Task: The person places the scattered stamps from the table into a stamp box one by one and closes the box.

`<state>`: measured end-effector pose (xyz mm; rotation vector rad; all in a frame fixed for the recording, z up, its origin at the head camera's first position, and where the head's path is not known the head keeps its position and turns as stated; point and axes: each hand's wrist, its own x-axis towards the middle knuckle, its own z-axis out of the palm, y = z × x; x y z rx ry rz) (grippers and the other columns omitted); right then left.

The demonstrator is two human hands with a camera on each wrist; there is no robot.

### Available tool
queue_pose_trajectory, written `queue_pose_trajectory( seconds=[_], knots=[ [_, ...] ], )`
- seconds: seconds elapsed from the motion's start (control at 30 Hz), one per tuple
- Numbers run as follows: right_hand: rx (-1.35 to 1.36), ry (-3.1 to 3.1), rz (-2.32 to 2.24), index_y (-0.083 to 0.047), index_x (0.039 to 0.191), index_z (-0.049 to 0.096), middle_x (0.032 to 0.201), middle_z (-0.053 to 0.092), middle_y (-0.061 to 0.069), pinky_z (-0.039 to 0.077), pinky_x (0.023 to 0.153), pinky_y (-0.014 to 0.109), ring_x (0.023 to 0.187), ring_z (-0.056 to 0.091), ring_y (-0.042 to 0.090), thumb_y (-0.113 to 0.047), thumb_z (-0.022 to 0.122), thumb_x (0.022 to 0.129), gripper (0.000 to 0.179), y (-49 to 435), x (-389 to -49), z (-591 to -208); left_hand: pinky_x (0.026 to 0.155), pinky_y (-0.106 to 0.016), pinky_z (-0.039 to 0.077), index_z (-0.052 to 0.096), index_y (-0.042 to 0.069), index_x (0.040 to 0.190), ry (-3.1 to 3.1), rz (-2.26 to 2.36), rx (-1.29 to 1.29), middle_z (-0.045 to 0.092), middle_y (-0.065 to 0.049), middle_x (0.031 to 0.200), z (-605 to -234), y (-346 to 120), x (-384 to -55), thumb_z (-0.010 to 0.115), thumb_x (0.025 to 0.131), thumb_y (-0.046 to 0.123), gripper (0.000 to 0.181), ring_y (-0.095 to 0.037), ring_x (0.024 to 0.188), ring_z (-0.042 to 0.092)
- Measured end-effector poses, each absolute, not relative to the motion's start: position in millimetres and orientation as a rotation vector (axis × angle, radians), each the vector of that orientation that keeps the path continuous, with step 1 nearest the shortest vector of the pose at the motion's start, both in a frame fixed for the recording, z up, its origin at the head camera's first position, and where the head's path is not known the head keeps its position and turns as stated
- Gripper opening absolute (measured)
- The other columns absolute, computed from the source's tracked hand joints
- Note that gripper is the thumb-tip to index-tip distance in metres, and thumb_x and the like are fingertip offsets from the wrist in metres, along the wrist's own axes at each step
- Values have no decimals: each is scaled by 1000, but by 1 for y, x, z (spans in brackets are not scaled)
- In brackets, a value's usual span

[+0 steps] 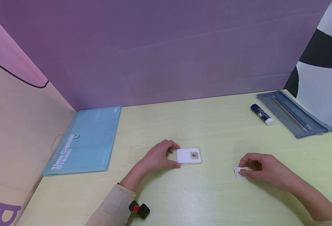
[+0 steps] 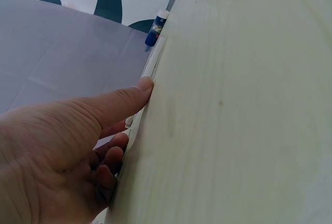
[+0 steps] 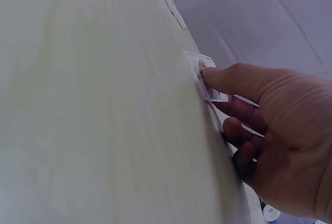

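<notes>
A small white rounded card (image 1: 184, 156) lies flat on the table, with a small tan stamp (image 1: 194, 155) near its right end. My left hand (image 1: 161, 155) grips the card's left end, thumb at the near corner and index finger at the far one. In the left wrist view the thumb (image 2: 136, 93) lies along the card's edge. Farther right, my right hand (image 1: 263, 169) pinches a small white stamp (image 1: 240, 171) with an orange-brown picture, low over the table. The right wrist view shows that stamp's toothed edge, with the thumb (image 3: 228, 81) covering part of its face.
A clear plastic piece (image 1: 135, 154) lies left of my left hand. At the left is a blue folder (image 1: 95, 138) lettered "Time Capsule Dream". Back right are a blue glue stick (image 1: 260, 113) with a white cap and a blue-grey pouch (image 1: 290, 114) holding slim rods.
</notes>
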<state>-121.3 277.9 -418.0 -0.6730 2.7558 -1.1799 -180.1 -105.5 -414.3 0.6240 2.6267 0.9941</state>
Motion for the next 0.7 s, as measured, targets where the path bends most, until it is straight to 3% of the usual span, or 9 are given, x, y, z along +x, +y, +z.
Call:
queue_pose_trajectory(
  seconds=[0.7],
  knots=[
    [-647, 2622, -1278, -15, 99, 67, 86, 67, -6, 47, 59, 25, 75, 60, 10, -10, 72, 94, 9, 275, -130, -413, 81, -30, 44, 63, 19, 122, 2624, 994, 617, 54, 4, 101, -414, -105, -180, 91, 76, 25, 55, -16, 94, 50]
  ],
)
